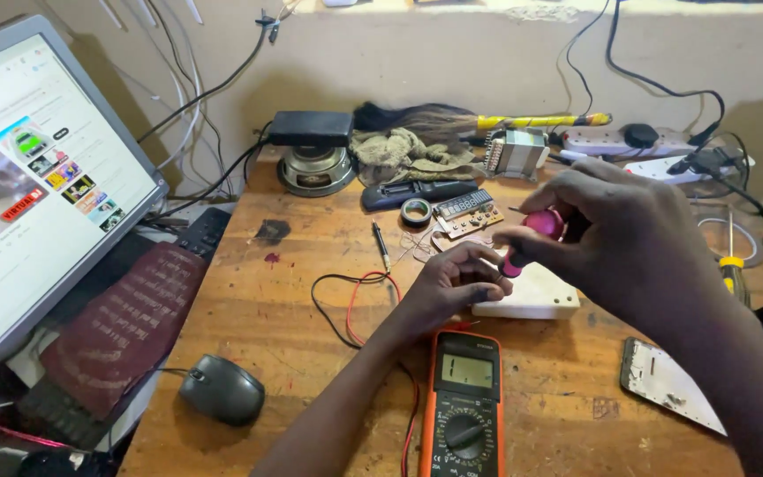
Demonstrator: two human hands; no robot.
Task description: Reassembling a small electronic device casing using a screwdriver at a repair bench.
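- Pink-handled screwdriver (532, 234) is upright over the white box (536, 299), just behind the multimeter (465, 406); my right hand (624, 238) has its fingers pinched round the handle top.
- Far left of the multimeter: monitor (37, 168), lit and tilted, with a dark red book (130, 322) lying over a keyboard (196, 238) below it.
- Left of the multimeter, near: black mouse (222, 389) on the wooden table (293, 291).
- Behind-left of the multimeter: round speaker (315, 168) at the wall, and a pen (382, 246) closer in.
- Red and black leads (355, 305) loop just left of and behind the multimeter.
- My left hand (448, 287) sits right behind the multimeter, fingers curled together at the white box edge, touching it near the screwdriver tip; I can't tell whether it grips anything small.
- Behind the multimeter: tape roll (416, 210), circuit board with display (467, 215), remote (417, 192), rag (408, 155).
- Right of the multimeter: white plate-like part (668, 384) flat on the table.
- Far right of the multimeter: yellow-handled screwdriver (733, 269), and power strips (629, 140) at the wall.
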